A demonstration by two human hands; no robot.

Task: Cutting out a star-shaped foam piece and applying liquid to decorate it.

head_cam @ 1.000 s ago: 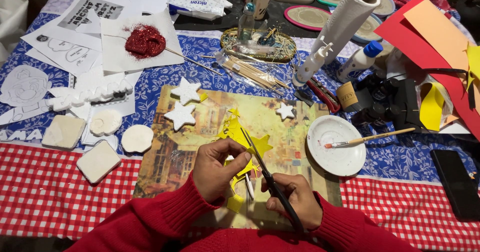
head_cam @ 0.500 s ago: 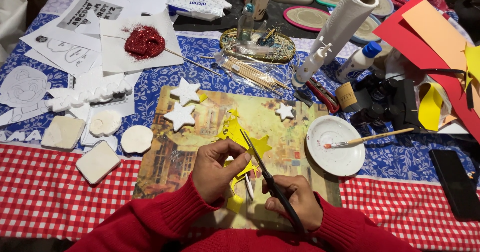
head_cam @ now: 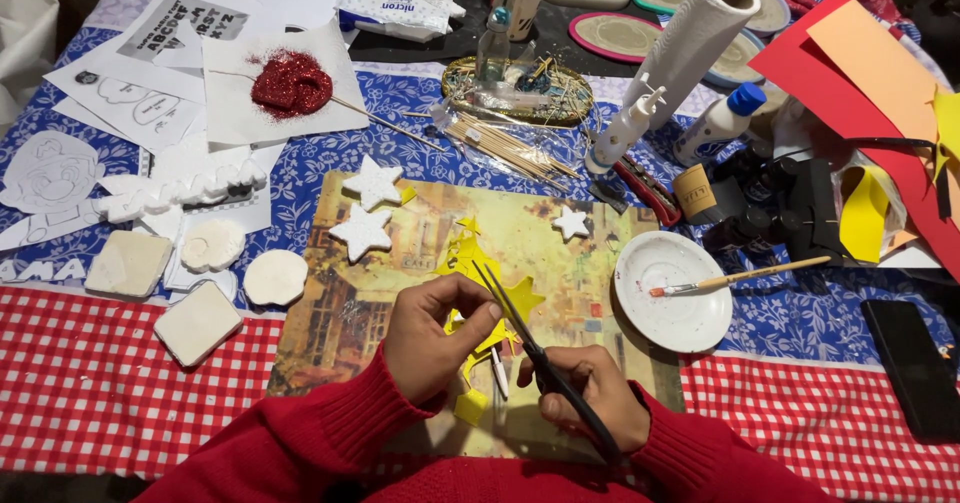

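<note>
Evidently I was mid-cut: my left hand (head_cam: 432, 333) pinched the yellow foam sheet (head_cam: 478, 281) over the near placemat (head_cam: 350, 303), my right hand (head_cam: 590, 395) gripped scissors (head_cam: 530, 348), blades parted, needing careful steering.

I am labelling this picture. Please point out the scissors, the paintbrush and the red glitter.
scissors (head_cam: 520, 335), head view, on the dark blades
paintbrush (head_cam: 740, 277), head view, middle of the wooden handle
red glitter (head_cam: 291, 82), head view, centre of the heap
</note>
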